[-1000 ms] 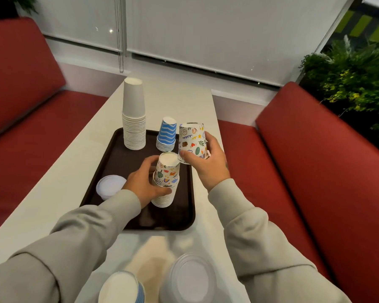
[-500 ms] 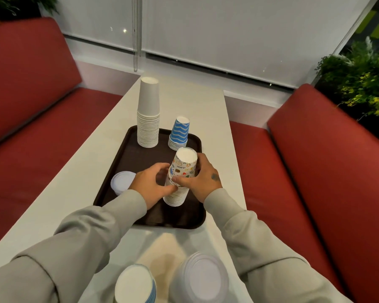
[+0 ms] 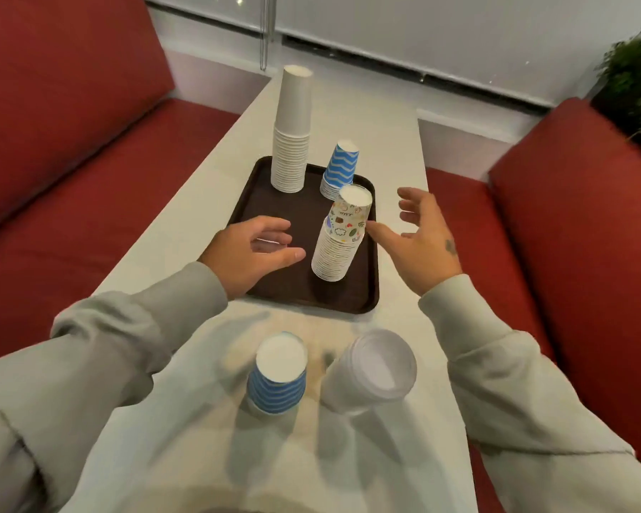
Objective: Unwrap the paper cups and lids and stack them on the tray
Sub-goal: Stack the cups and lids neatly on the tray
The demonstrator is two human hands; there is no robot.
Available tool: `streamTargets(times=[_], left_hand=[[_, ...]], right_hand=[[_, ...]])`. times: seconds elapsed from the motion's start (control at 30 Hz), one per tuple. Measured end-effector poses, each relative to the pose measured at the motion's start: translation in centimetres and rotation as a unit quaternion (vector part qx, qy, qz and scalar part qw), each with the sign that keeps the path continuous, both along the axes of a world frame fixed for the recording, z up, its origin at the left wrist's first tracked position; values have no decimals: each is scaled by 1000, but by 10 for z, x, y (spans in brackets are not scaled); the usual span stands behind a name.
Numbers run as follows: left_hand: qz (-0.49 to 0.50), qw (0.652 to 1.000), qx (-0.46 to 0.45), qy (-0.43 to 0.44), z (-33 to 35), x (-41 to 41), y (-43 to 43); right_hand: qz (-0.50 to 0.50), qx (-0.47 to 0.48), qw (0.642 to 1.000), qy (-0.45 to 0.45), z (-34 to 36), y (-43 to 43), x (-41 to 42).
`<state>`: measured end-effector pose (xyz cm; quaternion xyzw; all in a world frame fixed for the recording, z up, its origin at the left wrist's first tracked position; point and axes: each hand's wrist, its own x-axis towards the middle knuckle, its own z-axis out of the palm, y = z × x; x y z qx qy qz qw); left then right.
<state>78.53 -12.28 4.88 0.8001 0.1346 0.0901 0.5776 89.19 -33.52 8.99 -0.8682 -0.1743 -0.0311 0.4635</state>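
The patterned cup stack (image 3: pixel 339 235) stands inverted, leaning slightly, at 4 o'clock on the tray (image 3: pixel 304 205). The left hand (image 3: pixel 252 249) at its 9 o'clock and the right hand (image 3: pixel 419 238) at 3 hold nothing. Their fingers (image 3: pixel 413 198) are spread wide, probably guarding against a topple. Blue cups (image 3: pixel 278 375) and lids (image 3: pixel 371 372) wait on the table (image 3: pixel 396 149) at 6 o'clock.

three cup stacks (image 3: pixel 335 240) crowding tray (image 3: pixel 274 212) (centre bare)

We saw matt printed paper cups (image 3: pixel 339 238) on a dark tray (image 3: pixel 297 212) of dull-sheened plastic, translucent smooth plastic lids (image 3: pixel 371 372), a smooth pale table (image 3: pixel 385 142), and red leather-like bench upholstery (image 3: pixel 570 216).
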Motion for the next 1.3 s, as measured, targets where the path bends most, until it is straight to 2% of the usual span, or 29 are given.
streamTargets(times=[0.13,0.2,0.27,0.33,0.43,0.5,0.63,0.8,1.03,1.17,1.3], left_hand=[[2,997,-81,5,-10,-39,4],[2,996,-89,18,-22,-55,4],[-5,997,-70,44,-39,-72,7],[-56,995,-24,83,-57,-87,12],[-153,974,73,149,-77,-109,9],[-173,964,103,172,-89,-116,-2],[-109,962,205,142,-115,-117,-27],[-53,968,220,110,-121,-112,-48],[-38,987,127,90,-109,-113,-37],[-33,995,94,24,-82,-103,-25],[-34,996,77,-5,-46,-80,-15]], right_hand=[[78,18,997,11,22,-3,-51],[133,19,991,26,23,3,-83],[189,-14,981,39,14,10,-114],[231,-65,970,46,0,18,-139],[230,-100,966,69,-25,25,-160],[210,-76,971,87,-40,27,-168],[179,-8,974,139,-64,26,-175],[136,53,978,152,-78,25,-180],[150,69,974,153,-69,34,-171],[161,89,975,126,-44,42,-157],[156,117,976,96,-9,54,-139]])
